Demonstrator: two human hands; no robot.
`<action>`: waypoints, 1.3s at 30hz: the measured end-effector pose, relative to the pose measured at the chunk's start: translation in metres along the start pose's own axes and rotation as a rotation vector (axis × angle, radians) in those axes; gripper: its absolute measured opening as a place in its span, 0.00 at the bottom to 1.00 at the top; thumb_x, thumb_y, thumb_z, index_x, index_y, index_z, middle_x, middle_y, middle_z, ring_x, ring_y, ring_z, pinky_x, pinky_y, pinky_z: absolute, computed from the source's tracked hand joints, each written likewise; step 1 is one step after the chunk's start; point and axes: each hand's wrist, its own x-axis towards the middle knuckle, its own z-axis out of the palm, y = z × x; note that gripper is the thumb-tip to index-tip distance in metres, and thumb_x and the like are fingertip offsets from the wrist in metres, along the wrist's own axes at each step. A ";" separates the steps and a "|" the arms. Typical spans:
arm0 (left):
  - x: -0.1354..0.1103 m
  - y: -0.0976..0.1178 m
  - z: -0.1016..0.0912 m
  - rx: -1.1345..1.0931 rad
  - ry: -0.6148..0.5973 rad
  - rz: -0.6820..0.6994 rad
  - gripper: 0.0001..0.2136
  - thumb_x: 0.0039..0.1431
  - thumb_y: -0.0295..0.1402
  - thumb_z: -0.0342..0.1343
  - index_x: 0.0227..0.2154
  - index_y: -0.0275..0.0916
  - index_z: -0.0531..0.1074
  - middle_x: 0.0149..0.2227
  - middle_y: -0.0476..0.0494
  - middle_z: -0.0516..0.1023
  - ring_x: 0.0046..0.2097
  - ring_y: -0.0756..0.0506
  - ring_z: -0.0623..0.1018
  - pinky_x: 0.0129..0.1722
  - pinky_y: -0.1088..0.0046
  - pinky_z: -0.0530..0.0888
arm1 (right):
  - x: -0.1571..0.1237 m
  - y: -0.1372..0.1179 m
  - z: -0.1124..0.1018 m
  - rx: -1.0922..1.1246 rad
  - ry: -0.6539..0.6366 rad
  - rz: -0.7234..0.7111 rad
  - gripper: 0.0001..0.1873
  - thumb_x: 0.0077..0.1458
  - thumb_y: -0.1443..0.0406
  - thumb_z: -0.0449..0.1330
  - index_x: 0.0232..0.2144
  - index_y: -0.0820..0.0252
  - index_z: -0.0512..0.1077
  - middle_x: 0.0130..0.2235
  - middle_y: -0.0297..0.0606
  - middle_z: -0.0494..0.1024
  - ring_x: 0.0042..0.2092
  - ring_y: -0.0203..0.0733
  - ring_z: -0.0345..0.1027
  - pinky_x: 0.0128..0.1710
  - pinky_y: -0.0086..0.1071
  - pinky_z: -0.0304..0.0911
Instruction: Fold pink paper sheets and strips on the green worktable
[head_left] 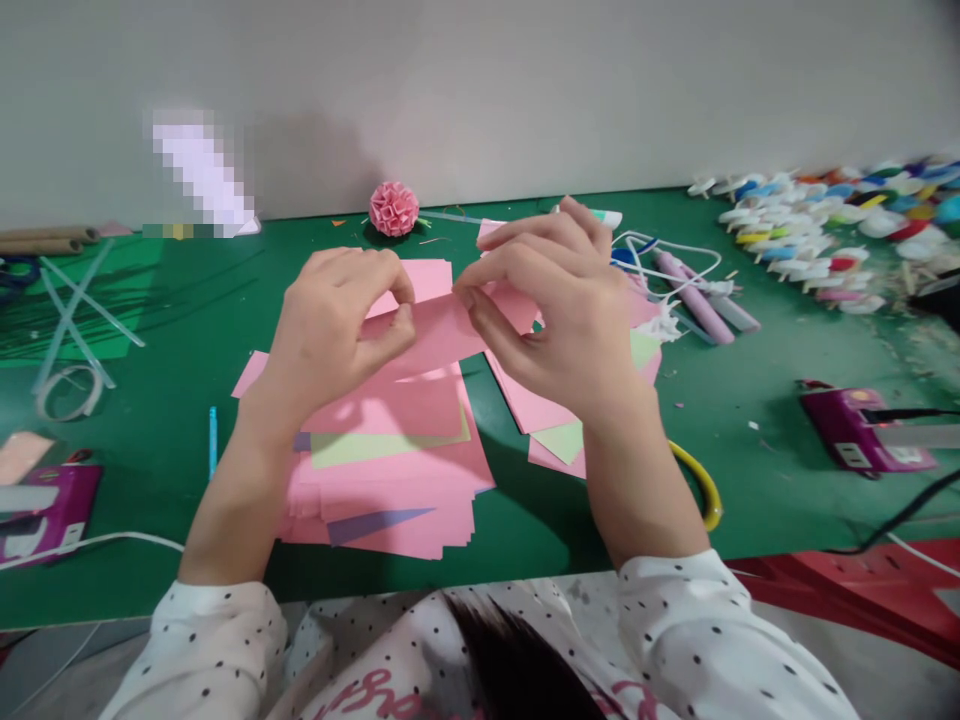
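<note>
Between my hands I hold a pink paper strip (439, 328) above the table. My left hand (341, 315) pinches its left part between thumb and fingers. On the other side, the thumb and index finger of my right hand (559, 300) close on its upper edge, with the other fingers raised. Below lies a loose pile of pink paper sheets (397, 495) with some green and purple pieces among them. Another stack of pink and green paper (559, 445) lies partly hidden under my right hand and wrist.
A pink paper flower ball (394, 209) stands at the back. Right of it lie a pink glue gun (694, 297) with a tangled white cord and many coloured bottle caps (840, 225). Purple power strips (862, 430) sit at both sides. A tape roll (69, 392) is at left.
</note>
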 end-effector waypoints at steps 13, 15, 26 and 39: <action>0.002 -0.005 -0.004 -0.010 0.024 0.075 0.06 0.58 0.25 0.54 0.30 0.43 0.67 0.28 0.53 0.75 0.31 0.48 0.72 0.45 0.62 0.74 | 0.002 0.021 -0.025 -0.056 0.111 0.012 0.07 0.62 0.65 0.58 0.30 0.51 0.72 0.34 0.35 0.81 0.47 0.53 0.78 0.59 0.58 0.63; 0.002 -0.005 -0.006 0.009 -0.001 0.051 0.05 0.59 0.25 0.53 0.30 0.43 0.67 0.28 0.52 0.74 0.32 0.48 0.73 0.47 0.60 0.74 | 0.002 0.022 -0.028 -0.064 0.137 0.004 0.07 0.62 0.65 0.58 0.31 0.51 0.72 0.33 0.33 0.80 0.47 0.53 0.78 0.55 0.57 0.66; 0.000 -0.018 -0.022 0.167 0.010 -0.082 0.03 0.60 0.29 0.55 0.31 0.44 0.69 0.31 0.50 0.78 0.39 0.44 0.79 0.44 0.61 0.75 | 0.002 0.029 -0.044 -0.106 0.171 0.092 0.07 0.62 0.65 0.59 0.32 0.48 0.75 0.34 0.36 0.82 0.47 0.55 0.79 0.51 0.51 0.69; 0.002 0.003 -0.018 0.087 0.059 -0.008 0.09 0.68 0.40 0.59 0.47 0.46 0.75 0.49 0.47 0.83 0.52 0.41 0.80 0.54 0.59 0.76 | 0.005 0.018 -0.015 0.027 0.096 0.081 0.06 0.63 0.66 0.61 0.32 0.51 0.74 0.35 0.36 0.83 0.41 0.50 0.77 0.47 0.49 0.67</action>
